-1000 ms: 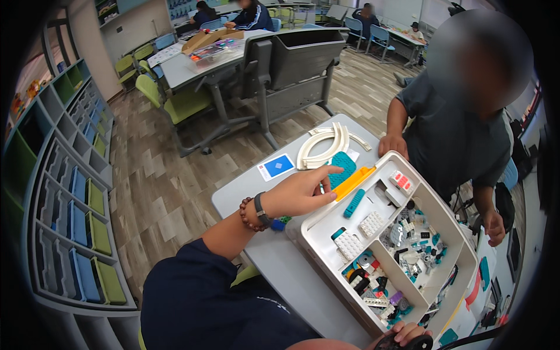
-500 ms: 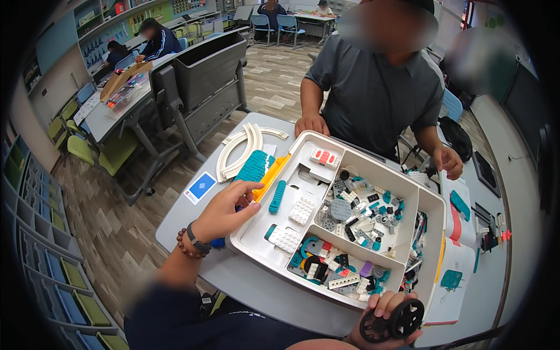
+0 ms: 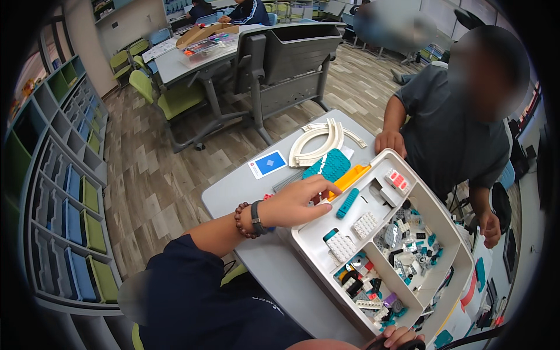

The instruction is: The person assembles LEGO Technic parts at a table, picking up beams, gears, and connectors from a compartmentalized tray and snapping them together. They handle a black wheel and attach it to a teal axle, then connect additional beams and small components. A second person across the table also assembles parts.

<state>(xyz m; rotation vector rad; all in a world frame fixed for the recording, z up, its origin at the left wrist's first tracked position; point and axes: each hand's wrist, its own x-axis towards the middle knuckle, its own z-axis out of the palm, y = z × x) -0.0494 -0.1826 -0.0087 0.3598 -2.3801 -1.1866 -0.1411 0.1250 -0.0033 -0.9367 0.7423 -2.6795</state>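
My left hand (image 3: pixel 302 201) is at the left rim of a white sorting tray (image 3: pixel 319 256), over a yellow piece (image 3: pixel 352 179) along that edge. Its thumb and forefinger are apart, with nothing between them; the other fingers curl partly out of sight. At the lower edge my right hand (image 3: pixel 398 336) grips black spoked wheels (image 3: pixel 413 345), mostly cut off by the picture. In the tray's left section lie a teal beam (image 3: pixel 347 203), white studded bricks (image 3: pixel 366 225) and a red-and-white brick piece (image 3: pixel 397 181). Other compartments hold mixed small building bricks.
Curved white track pieces (image 3: pixel 318 143), a teal studded plate (image 3: pixel 328 166) and a blue-and-white card (image 3: pixel 268 164) lie on the grey table (image 3: pixel 233 195). Across the table a person (image 3: pixel 455 125) rests one hand by the tray. Storage shelves (image 3: pixel 64 192) stand at left, a folded grey table (image 3: pixel 286 76) behind.
My view has swung left, so the tray sits further right and lower. My left hand stays by the tray's left rim. The wheels in my right hand have mostly left the picture.
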